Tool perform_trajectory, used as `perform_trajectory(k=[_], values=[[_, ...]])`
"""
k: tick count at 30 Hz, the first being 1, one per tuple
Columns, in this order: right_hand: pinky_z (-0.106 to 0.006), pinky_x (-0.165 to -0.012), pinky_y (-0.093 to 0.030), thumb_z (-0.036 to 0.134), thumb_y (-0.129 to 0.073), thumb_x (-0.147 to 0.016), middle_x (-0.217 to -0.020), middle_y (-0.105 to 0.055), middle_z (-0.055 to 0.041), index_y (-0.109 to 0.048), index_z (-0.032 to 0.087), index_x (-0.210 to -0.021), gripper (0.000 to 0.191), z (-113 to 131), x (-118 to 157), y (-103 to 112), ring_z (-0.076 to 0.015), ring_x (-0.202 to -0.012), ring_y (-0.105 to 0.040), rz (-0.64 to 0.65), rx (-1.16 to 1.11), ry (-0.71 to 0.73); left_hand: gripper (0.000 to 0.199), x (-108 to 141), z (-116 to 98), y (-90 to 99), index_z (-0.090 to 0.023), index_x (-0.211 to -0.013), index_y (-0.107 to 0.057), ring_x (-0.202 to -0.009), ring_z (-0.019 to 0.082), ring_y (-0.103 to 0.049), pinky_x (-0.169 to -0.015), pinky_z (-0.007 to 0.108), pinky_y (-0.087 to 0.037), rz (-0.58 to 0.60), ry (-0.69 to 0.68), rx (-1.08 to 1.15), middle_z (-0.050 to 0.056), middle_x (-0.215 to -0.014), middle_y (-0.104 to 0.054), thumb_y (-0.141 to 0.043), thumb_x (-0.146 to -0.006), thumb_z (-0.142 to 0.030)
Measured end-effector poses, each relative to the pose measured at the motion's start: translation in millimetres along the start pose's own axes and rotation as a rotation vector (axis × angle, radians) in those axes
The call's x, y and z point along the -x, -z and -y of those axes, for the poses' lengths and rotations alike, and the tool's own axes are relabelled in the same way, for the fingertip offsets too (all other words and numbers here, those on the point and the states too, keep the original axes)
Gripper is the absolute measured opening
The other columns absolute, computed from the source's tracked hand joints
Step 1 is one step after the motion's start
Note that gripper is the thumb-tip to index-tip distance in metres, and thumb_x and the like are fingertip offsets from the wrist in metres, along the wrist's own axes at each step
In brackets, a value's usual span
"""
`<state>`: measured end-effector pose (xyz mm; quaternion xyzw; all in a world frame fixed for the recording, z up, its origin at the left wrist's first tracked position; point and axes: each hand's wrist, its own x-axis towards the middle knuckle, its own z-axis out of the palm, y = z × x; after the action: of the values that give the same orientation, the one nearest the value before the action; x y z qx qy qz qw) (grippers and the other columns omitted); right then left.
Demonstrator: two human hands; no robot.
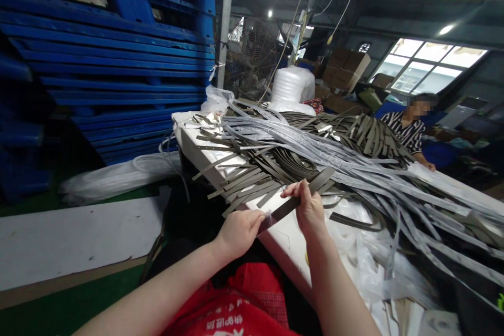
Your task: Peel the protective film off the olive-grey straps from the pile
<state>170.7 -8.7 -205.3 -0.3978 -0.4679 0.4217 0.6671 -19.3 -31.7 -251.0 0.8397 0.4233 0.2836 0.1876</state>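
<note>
A flat dark grey-brown strip point(284, 210) runs between my two hands above the table's near edge. My left hand point(241, 230) is closed on its lower end, where a bit of clear plastic shows at the fingers. Higher up, my right hand point(309, 207) pinches the same strip, which extends past it toward the pile. Just beyond lie many loose dark strips point(252, 184), their cut ends pointing toward me. Long clear plastic sleeves point(299, 142) are draped across the heap.
Blue pallets point(129, 58) are stacked at the left. A white wrapped roll point(291, 89) stands at the back of the white table point(197, 144). Crumpled clear plastic point(354, 231) lies to the right of my hands. Across the table is a person in a striped top point(409, 134).
</note>
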Motion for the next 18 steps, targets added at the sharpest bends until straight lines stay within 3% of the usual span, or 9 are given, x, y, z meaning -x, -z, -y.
perform_trajectory(k=[3,5,8,12,15,18], values=[[-0.031,-0.071,-0.044,0.06,-0.056,-0.088,-0.072,-0.068,-0.004,-0.055,0.021,-0.06,0.049,-19,18,-17,-0.0176,-0.07,-0.059,0.036,0.194,0.051,0.037,-10,-6,8.0,-0.019,-0.077,-0.064,-0.068,0.017,-0.066,-0.062,0.025,-0.042,-0.028,-0.033,0.015,0.004,-0.075,-0.071,-0.035,-0.1,-0.024],[-0.03,-0.071,-0.045,0.059,-0.056,-0.088,-0.078,-0.07,-0.0047,-0.062,0.02,-0.064,0.047,-28,29,-27,-0.0177,-0.073,-0.06,0.079,0.202,0.011,0.036,-14,-6,10.2,-0.018,-0.081,-0.065,-0.071,0.017,-0.067,-0.063,0.025,-0.042,-0.041,-0.037,0.01,0.005,-0.078,-0.072,-0.036,-0.1,-0.024],[-0.03,-0.072,-0.048,0.055,-0.065,-0.084,-0.078,-0.069,-0.0033,-0.068,0.02,-0.076,0.036,-26,30,-30,-0.0172,-0.075,-0.062,0.071,-0.025,-0.154,0.033,-12,1,7.5,-0.017,-0.082,-0.065,-0.073,0.019,-0.068,-0.063,0.025,-0.042,0.0,-0.017,-0.033,0.007,-0.08,-0.073,-0.038,-0.099,-0.023],[-0.028,-0.069,-0.05,0.047,-0.078,-0.074,-0.061,-0.059,0.0046,-0.067,0.021,-0.079,0.029,3,0,-9,-0.0097,-0.053,-0.051,-0.078,-0.353,-0.216,0.037,-3,11,0.2,-0.018,-0.07,-0.061,-0.068,0.018,-0.066,-0.061,0.025,-0.039,0.122,-0.024,-0.075,0.004,-0.07,-0.069,-0.039,-0.099,-0.026],[-0.025,-0.058,-0.045,0.046,-0.077,-0.076,-0.061,-0.063,0.0025,-0.069,0.018,-0.082,0.029,17,-18,4,-0.0081,-0.048,-0.048,-0.035,-0.211,-0.147,0.037,-1,12,-0.8,-0.018,-0.069,-0.06,-0.068,0.018,-0.065,-0.061,0.024,-0.039,0.136,-0.017,-0.051,0.004,-0.071,-0.069,-0.039,-0.099,-0.025],[-0.025,-0.054,-0.042,0.055,-0.067,-0.083,-0.069,-0.07,-0.0039,-0.073,0.017,-0.089,0.038,9,-13,-1,-0.0107,-0.051,-0.052,0.035,-0.019,-0.123,0.038,-6,6,2.5,-0.018,-0.068,-0.058,-0.066,0.017,-0.064,-0.06,0.025,-0.039,0.108,-0.001,-0.007,0.003,-0.069,-0.068,-0.037,-0.099,-0.025]])
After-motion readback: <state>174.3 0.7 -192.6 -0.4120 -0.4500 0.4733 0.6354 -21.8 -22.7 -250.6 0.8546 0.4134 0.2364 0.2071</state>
